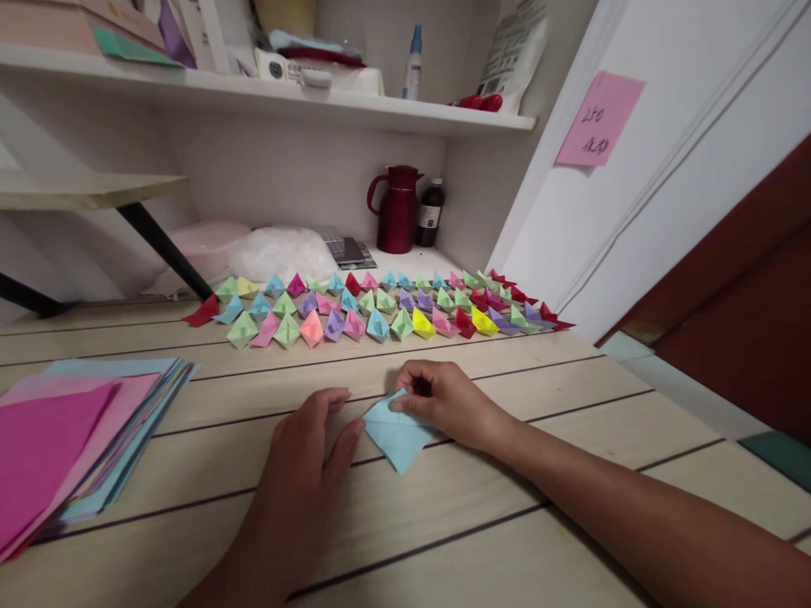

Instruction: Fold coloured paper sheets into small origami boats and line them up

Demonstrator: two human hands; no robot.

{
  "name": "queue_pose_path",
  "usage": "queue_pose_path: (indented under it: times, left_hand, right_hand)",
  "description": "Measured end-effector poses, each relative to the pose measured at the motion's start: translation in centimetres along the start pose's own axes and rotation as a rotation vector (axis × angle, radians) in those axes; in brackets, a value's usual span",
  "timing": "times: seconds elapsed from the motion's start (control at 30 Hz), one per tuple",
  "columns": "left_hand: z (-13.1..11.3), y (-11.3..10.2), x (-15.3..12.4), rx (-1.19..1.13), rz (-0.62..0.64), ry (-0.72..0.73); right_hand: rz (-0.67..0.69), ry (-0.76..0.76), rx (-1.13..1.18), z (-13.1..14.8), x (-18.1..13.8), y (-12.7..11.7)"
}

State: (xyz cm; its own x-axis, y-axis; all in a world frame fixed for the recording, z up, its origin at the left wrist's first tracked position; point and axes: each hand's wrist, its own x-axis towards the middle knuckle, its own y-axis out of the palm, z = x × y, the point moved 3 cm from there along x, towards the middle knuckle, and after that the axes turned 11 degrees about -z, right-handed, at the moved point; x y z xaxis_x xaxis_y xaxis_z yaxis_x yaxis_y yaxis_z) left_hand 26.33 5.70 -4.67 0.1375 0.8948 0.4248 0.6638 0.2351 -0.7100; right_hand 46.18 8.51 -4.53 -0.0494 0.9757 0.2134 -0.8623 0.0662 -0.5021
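Note:
A light blue sheet of folded paper (400, 441), creased into a diamond-like shape, is at the middle of the table. My right hand (443, 401) pinches its upper edge between thumb and fingers. To the left of the paper is my left hand (310, 452), fingers apart and holding nothing; its thumb tip comes close to the paper's left corner, and I cannot tell whether they touch. Beyond both hands, several rows of small folded paper boats (378, 325) in many colours stand across the table.
A stack of coloured paper (57, 447) lies at the left on the slatted wooden table (507, 540). Behind the boats stand a red jug (398, 211), a dark bottle (431, 215) and a white plastic bag (285, 253). A shelf (272, 97) runs above; a pink note (601, 118) hangs at right.

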Motion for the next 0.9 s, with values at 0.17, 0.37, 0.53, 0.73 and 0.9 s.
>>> queue_pose_path:
  times: [0.17, 0.37, 0.53, 0.73, 0.9]
  left_hand:
    - [0.0, 0.9, -0.1, 0.005, 0.030, 0.058]
    - [0.4, 1.3, 0.5, -0.051, 0.025, -0.003]
    - [0.3, 0.9, 0.8, -0.273, 0.027, -0.097]
    - [-0.1, 0.8, 0.6, -0.443, 0.070, -0.301]
    - [-0.1, 1.6, 1.1, -0.705, 0.047, -0.360]
  right_hand:
    - [0.010, -0.039, 0.141, 0.4, -0.4, 0.6]
    - [-0.021, -0.252, 0.028, 1.8, -1.0, 0.6]
    - [-0.070, -0.324, 0.045, 2.0, -1.2, 0.3]
    - [-0.021, -0.092, 0.186, 1.6, -1.0, 0.6]
    - [-0.135, 0.073, 0.502, 1.4, -0.8, 0.8]
